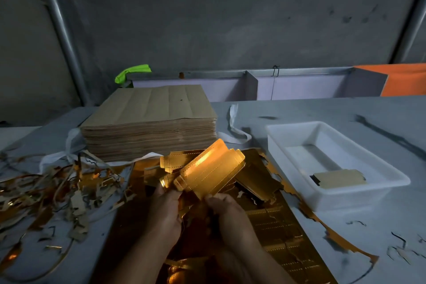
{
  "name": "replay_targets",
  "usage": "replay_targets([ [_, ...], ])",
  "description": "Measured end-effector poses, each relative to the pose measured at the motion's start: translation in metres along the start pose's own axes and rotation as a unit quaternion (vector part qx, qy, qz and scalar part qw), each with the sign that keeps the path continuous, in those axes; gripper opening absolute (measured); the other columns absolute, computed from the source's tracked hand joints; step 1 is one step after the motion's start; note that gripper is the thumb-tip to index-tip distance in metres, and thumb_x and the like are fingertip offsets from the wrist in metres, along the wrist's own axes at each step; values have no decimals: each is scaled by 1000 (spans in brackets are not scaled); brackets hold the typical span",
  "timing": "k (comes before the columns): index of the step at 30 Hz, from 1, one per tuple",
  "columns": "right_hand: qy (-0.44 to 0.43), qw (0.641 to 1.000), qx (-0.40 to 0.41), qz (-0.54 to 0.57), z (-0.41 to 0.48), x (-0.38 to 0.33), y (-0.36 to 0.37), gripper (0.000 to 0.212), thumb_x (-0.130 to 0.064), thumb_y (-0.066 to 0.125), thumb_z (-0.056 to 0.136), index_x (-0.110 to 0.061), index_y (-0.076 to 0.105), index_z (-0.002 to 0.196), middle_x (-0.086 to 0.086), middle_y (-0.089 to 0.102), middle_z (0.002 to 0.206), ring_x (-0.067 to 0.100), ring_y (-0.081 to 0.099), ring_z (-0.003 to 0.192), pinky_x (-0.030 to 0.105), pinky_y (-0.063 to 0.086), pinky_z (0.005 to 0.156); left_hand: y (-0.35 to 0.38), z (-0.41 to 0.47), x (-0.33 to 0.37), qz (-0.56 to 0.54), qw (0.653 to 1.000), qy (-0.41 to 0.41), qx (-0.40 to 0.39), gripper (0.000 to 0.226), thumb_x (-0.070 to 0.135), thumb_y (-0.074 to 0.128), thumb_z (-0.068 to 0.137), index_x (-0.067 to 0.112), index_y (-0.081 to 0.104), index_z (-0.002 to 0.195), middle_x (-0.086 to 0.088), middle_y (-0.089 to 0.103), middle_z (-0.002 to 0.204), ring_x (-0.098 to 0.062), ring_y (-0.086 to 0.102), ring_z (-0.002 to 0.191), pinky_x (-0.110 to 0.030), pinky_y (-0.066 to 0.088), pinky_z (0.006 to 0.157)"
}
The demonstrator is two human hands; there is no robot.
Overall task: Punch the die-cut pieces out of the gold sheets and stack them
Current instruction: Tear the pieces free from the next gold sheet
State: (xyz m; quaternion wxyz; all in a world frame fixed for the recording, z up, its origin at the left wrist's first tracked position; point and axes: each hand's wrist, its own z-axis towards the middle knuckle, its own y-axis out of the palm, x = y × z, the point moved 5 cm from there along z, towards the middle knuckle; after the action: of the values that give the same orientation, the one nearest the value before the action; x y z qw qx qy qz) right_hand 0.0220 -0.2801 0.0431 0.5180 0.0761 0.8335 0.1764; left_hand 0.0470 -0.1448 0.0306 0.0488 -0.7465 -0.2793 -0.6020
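A small bundle of gold die-cut pieces (212, 168) is held up above the table, tilted away from me. My left hand (164, 210) grips its lower left end and my right hand (227, 211) grips its lower right end. Under both hands lies a gold sheet (283, 228) with rows of perforated shapes and torn edges. More gold pieces (175, 160) lie just behind the bundle. A short stack of punched pieces (338, 178) rests in the white tray (391, 189) to the right.
A tall stack of brown-backed sheets (149, 120) stands behind the hands. Gold and brown scrap strips (50, 189) cover the table's left side. A white strap (232, 122) lies by the stack. Small scraps (401, 251) dot the right front.
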Motion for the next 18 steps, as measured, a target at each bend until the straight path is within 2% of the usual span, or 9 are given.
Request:
replay_targets([
  [2, 33, 999, 13, -6, 4, 6, 4, 12, -16, 58, 97, -6, 60, 103, 5, 57, 67, 14, 53, 57, 23, 42, 47, 1, -1, -3, -1, 1000, -1, -14, 22, 15, 56, 96, 34, 62, 108, -7, 72, 99, -27, 68, 90, -38, 54, 65],
  [4, 56, 998, 21, 5, 8, 9, 8, 8, -16, 58, 97, -8, 59, 98, 4, 57, 64, 14, 52, 54, 25, 41, 47, 2, -4, -5, -3, 1000, -4, -24, 17, 18, 57, 96, 30, 63, 106, -4, 72, 75, -20, 66, 61, -29, 48, 45],
  [6, 59, 998, 24, -1, 12, 12, 10, 11, -18, 57, 98, -8, 60, 94, 3, 58, 61, 13, 52, 52, 23, 41, 45, 2, -5, -7, -7, 1000, -12, -20, 12, 24, 56, 96, 24, 62, 106, -4, 66, 61, -17, 59, 47, -27, 42, 39],
  [9, 60, 998, 25, 21, 11, 18, 11, 15, -20, 56, 99, -7, 62, 96, 1, 61, 59, 12, 54, 52, 24, 42, 48, 2, -8, -10, -29, 998, -43, -20, 26, 38, 57, 94, 17, 66, 104, -5, 66, 62, -17, 55, 48, -26, 42, 42],
  [11, 57, 998, 25, 18, 12, 20, 11, 20, -22, 55, 99, -5, 65, 100, 0, 62, 59, 10, 54, 49, 22, 43, 47, 3, -10, -10, -48, 997, -51, -26, 30, 49, 57, 91, 20, 67, 97, -1, 70, 61, -17, 56, 53, -26, 44, 47],
  [13, 53, 998, 24, -4, 12, 21, 11, 24, -24, 55, 99, -3, 67, 105, 0, 61, 62, 9, 55, 51, 21, 43, 48, 5, -12, -8, -44, 997, -49, -42, 37, 57, 62, 82, 24, 66, 98, -3, 73, 74, -19, 56, 57, -26, 43, 48],
  [15, 46, 998, 20, -34, 12, 22, 12, 26, -27, 56, 98, -5, 67, 107, 4, 64, 74, 14, 61, 66, 26, 47, 59, 5, -12, -8, 5, 998, -29, -52, 40, 50, 70, 74, 25, 63, 103, -8, 69, 98, -21, 61, 68, -28, 46, 50],
  [18, 39, 997, -1, -62, 12, 23, 14, 30, -37, 58, 96, -12, 67, 108, 13, 68, 104, 26, 64, 99, 41, 53, 88, 4, -10, -7, 37, 998, 7, -50, 26, 26, 74, 82, 27, 58, 103, -9, 64, 110, -28, 62, 95, -38, 51, 69],
])
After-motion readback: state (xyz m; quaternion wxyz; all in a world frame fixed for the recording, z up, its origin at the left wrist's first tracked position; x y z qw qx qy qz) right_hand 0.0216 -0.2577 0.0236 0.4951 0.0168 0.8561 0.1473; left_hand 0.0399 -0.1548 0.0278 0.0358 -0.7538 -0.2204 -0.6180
